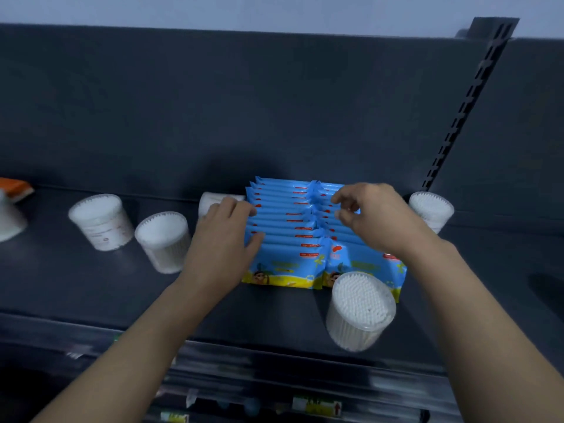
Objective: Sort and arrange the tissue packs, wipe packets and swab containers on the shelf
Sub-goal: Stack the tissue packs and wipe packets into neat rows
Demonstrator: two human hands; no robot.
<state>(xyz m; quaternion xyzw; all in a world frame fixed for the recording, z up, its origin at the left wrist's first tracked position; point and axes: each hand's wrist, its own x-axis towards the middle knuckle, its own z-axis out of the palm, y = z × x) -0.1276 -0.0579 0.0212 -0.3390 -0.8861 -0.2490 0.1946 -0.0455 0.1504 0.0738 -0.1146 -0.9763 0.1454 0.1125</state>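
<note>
Two rows of blue wipe packets (287, 227) stand upright, front to back, in the middle of the dark shelf (76, 285). My left hand (227, 239) presses flat against the left side of the left row, fingers straight. My right hand (369, 215) hovers over the right row with fingers loosely curled at the packet tops; whether it pinches one I cannot tell. Clear swab containers stand around: one (360, 309) in front of the right row, two at the left (100, 221) (163, 241), one (210, 201) behind my left hand, one (432, 210) at the right.
An orange pack (16, 187) and a white object (9, 222) lie at the far left. The shelf's back panel rises behind, with a slotted upright (464, 114) at the right. The front rail (274, 367) carries price labels; a lower shelf shows beneath.
</note>
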